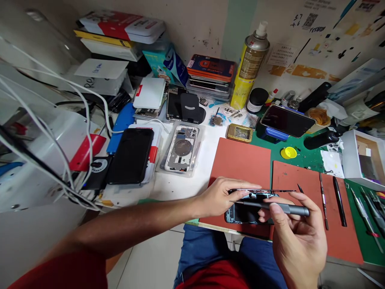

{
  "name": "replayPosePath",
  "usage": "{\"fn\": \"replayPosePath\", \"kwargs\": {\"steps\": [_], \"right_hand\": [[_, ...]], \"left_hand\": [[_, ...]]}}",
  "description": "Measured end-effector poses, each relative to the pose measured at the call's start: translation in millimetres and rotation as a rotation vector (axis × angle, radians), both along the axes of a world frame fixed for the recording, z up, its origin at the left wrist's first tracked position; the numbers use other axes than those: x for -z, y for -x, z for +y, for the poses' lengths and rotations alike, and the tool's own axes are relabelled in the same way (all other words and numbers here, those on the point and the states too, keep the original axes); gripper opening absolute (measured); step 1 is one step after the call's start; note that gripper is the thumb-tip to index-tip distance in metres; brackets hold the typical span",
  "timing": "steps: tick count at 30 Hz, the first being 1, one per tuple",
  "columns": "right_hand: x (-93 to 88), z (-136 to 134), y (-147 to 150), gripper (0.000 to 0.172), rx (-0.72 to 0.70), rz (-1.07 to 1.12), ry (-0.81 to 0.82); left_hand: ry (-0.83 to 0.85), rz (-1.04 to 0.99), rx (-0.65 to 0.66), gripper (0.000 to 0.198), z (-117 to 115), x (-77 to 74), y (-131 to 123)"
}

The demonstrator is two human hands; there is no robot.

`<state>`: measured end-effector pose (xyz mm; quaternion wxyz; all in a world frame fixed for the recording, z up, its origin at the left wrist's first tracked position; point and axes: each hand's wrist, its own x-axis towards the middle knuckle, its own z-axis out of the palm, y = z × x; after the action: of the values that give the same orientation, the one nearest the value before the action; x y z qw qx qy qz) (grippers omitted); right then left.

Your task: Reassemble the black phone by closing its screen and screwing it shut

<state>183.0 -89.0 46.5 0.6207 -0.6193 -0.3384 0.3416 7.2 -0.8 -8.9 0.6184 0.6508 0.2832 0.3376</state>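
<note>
An opened phone (240,216) lies on the reddish-brown mat near the bench's front edge, its light-blue rim and dark inside showing. Along its far side stands a thin dark panel (278,191), seen nearly edge-on. My left hand (221,195) pinches the panel's left end between thumb and fingers. In my right hand (297,233) is a grey screwdriver (291,209), lying level across the phone with its shaft pointing left. The right index fingertip is close to the panel's right end; whether they touch I cannot tell. My fingers hide part of the phone.
Right of the hands lie a metal pick (323,200), a black pen-like tool (339,200) and tweezers (363,208). Behind are a small gold tin (240,133), a yellow cap (288,152) and a propped phone (287,120). Leftward sit a phone housing (182,148) and a black phone (130,155).
</note>
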Motion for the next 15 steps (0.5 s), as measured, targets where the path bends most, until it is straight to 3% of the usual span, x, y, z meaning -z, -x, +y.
{"fn": "replayPosePath", "kwargs": {"steps": [15], "right_hand": [[-1.6, -1.7, 1.1, 0.045, 0.013, 0.053, 0.036]], "left_hand": [[0.001, 0.021, -0.004, 0.033, -0.4, 0.4, 0.5]]}}
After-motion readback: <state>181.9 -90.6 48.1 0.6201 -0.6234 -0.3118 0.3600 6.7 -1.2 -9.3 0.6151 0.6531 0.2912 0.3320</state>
